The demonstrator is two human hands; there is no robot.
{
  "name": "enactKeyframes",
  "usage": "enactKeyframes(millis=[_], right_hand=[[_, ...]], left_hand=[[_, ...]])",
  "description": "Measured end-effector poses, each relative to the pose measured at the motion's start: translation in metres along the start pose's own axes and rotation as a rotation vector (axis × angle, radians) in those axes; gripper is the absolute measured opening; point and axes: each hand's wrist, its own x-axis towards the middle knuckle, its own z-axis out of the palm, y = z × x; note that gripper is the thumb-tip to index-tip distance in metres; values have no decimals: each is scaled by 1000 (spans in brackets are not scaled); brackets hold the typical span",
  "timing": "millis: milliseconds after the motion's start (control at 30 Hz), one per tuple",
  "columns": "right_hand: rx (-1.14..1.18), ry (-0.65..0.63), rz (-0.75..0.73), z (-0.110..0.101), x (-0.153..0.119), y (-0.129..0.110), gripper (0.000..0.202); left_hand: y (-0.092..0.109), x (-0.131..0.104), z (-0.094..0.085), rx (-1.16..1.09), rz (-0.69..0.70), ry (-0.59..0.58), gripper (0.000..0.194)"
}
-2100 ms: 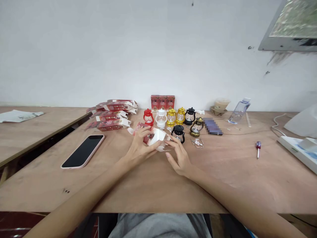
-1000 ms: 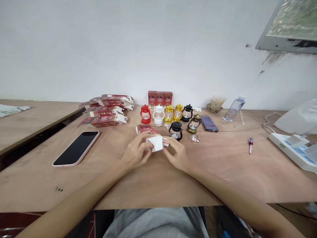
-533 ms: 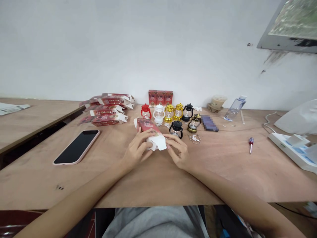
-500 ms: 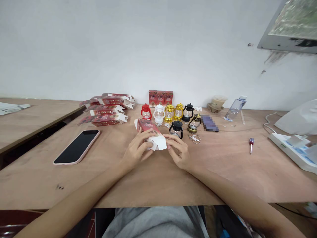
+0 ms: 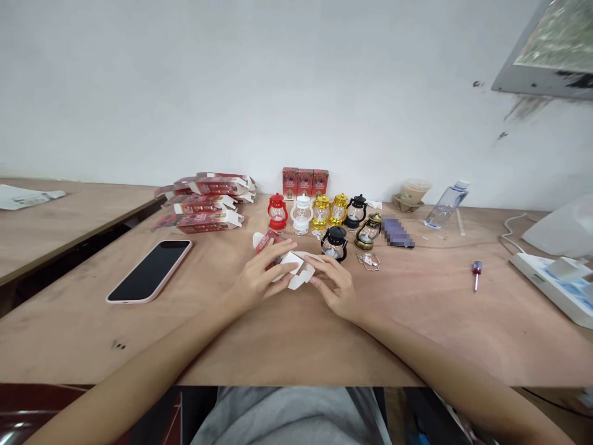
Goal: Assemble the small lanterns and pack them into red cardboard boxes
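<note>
Head view: the left hand (image 5: 258,275) grips the red-and-white box (image 5: 291,262) mid-worktop (image 5: 296,346), best held lightly so its card walls do not buckle. Its open white flaps (image 5: 300,281) meet the right hand (image 5: 337,284), pinched or merely touched, I cannot tell; bending each squarely along its crease, clear of the nearer black lantern (image 5: 334,242), should work best.

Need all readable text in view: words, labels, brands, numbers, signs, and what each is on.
None legible.
Three standing red boxes: pale lettering, too small.
Stacked cartons: print too small and blurred.
Held box: mostly covered, nothing readable.
White sheet, far left: markings blurred.
</note>
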Motion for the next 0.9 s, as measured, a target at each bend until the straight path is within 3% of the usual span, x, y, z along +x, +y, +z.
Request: enactKeyframes(millis=[133,267,433,533,633,800,900], right_hand=[[32,130,93,5,-1,5,32],[67,201,177,6,0,5,48],[199,96,267,7,0,2,31],[273,117,285,8,-1,0,30],[303,75,229,7,-2,-3,30],[297,-128,117,2,-4,-6,35],[224,-110,136,3,-3,-6,29]], left_hand=[[3,-2,4,27,0,-48,37],[7,-2,8,176,-80,-77,48],[6,-3,11,185,-52,-6,38],[6,-2,10,181,-21,8,34],[7,0,7,189,-24,-9,32],[7,1,5,193,-26,34,29],[9,0,5,215,-46,55,25]])
